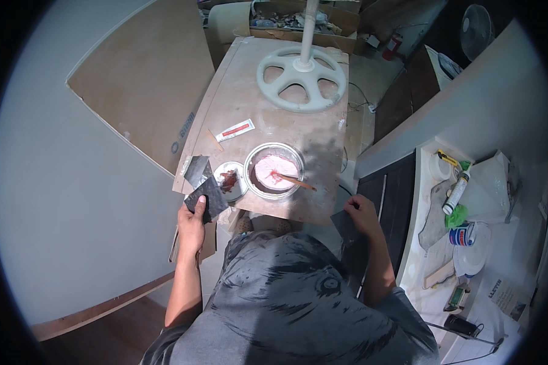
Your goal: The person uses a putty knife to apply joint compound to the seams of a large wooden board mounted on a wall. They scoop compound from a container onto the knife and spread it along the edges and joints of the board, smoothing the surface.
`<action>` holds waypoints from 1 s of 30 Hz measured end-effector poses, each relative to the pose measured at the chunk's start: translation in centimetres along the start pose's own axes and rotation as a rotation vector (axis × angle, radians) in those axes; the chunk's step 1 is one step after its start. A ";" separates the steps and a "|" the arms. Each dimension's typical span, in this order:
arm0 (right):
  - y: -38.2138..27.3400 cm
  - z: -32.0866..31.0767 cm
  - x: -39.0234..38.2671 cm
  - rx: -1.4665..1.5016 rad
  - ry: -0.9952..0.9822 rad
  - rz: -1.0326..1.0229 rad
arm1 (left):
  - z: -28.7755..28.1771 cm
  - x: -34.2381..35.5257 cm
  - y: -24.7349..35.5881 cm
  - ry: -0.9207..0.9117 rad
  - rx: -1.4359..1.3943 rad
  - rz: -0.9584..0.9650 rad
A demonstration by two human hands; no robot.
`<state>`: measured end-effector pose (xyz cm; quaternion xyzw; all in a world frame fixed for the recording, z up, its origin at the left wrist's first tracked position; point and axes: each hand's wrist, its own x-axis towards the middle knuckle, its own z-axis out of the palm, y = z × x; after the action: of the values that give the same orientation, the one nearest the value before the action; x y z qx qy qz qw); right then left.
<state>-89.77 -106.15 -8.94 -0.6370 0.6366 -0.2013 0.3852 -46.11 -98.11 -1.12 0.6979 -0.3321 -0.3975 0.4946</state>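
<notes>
My left hand is closed on a dark, flat square spreader, thumb on top, at the left front corner of the table. A second flat, greyish piece lies just beyond it, partly overlapped; whether I hold it too is unclear. Off the table's right front corner, my right hand pinches another dark, flat spreader. Between my hands stands a round tin of pink putty, a wooden stick resting in it across the rim. Beside the tin is a round lid smeared with reddish-brown paste.
A white and red tube and a small wooden stick lie on the board table. A wheel-shaped base with a pole stands at its far end. On the right, a shelf carries a cartridge and a blue-white can.
</notes>
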 end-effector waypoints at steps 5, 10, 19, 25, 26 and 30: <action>-10.4 2.3 1.0 0.113 -0.069 -0.201 | 0.6 -0.9 3.7 0.029 -0.473 -0.264; -15.0 6.0 4.2 0.139 -0.126 -0.318 | 0.1 -0.2 4.9 -0.093 -0.493 -0.256; -20.7 7.0 7.4 -0.145 -0.131 -0.095 | -3.8 0.5 2.4 -0.158 -0.496 -0.279; -20.0 9.0 7.7 -0.262 -0.200 -0.126 | -5.7 1.9 2.1 -0.173 -0.451 -0.290; -20.5 8.3 7.4 -0.285 -0.194 -0.110 | -5.9 2.1 2.0 -0.188 -0.451 -0.291; -22.5 5.6 9.1 -0.349 -0.125 -0.150 | -6.6 3.0 1.3 -0.206 -0.455 -0.325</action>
<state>-69.85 -116.06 2.22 -0.7510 0.5875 -0.0763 0.2916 -38.94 -98.25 0.74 0.5690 -0.1670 -0.6044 0.5320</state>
